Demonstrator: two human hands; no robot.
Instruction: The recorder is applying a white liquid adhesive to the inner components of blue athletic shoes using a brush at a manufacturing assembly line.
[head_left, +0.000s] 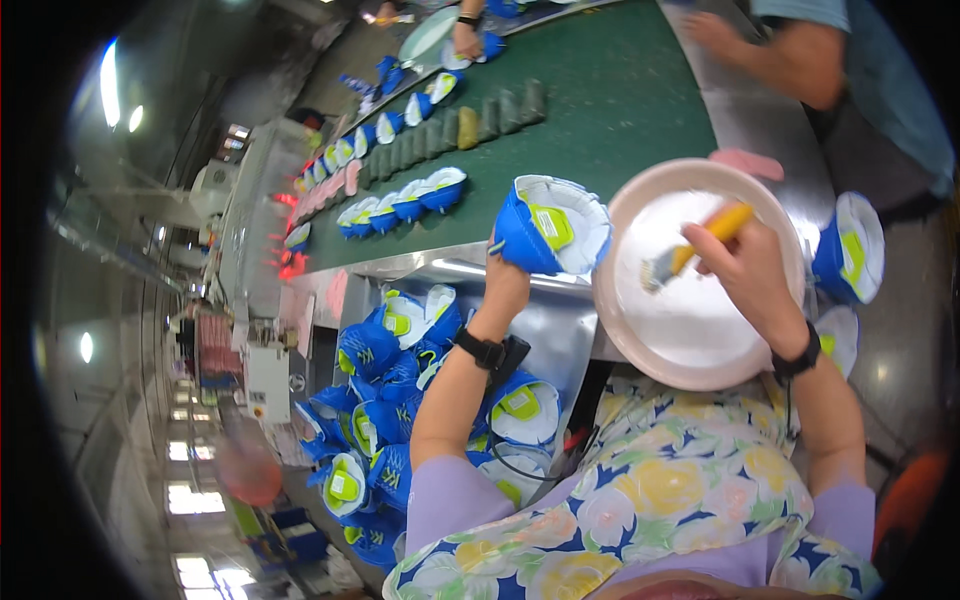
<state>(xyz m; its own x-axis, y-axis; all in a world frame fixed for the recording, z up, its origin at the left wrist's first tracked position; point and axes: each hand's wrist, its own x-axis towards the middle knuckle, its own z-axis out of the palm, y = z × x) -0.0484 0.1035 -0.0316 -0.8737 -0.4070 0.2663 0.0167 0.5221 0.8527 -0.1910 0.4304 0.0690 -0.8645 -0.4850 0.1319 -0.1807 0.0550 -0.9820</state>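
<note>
Left of the bowl [640, 330], the left hand [503, 275] grips a blue shoe upper [550, 228] by its edge, fingers closed on it, white inside showing. Over the bowl, the right hand [750, 270] pinches a yellow brush [695, 245], bristles down toward the white contents. Below and left of the bowl lies a heap of uppers [390, 400]; beyond it runs a green belt [600, 100] carrying more rows.

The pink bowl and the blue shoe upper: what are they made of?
Bowl: probably plastic, with a smooth, evenly coloured rim; white liquid or paste fills it. Shoe upper in the left hand: seemingly soft synthetic fabric, blue with a white lining and a green insole patch.
</note>
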